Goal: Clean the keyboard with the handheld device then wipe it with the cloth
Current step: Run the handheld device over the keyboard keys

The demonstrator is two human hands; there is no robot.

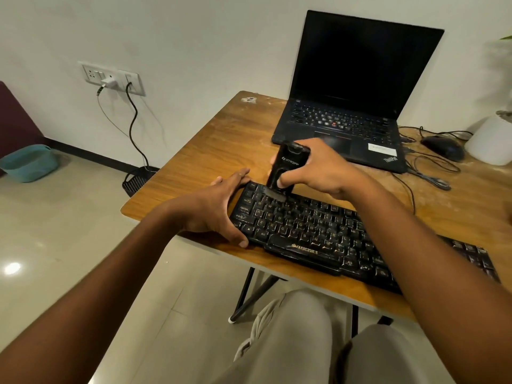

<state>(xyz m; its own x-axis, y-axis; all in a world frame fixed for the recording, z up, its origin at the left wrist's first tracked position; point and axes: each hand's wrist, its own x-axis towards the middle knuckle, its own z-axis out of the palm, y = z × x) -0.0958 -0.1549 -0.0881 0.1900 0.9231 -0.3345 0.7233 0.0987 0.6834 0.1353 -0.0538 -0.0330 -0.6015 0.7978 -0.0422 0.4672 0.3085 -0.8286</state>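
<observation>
A black dusty keyboard (318, 231) lies diagonally on the wooden table (207, 151), its front edge overhanging the table's near side. My right hand (318, 167) grips a black handheld cleaning device (285, 167) upright, its brush end touching the top-left keys. My left hand (219, 206) holds the keyboard's left end, fingers along the far corner and thumb on the near corner. No cloth is in view.
An open black laptop (357, 95) stands behind the keyboard. A black mouse (443, 146) with tangled cables and a white pot (490, 139) lie at the right. A wall socket (110, 79) with plugs, a teal basin (29, 162) and a black basket (138, 180) are on the left.
</observation>
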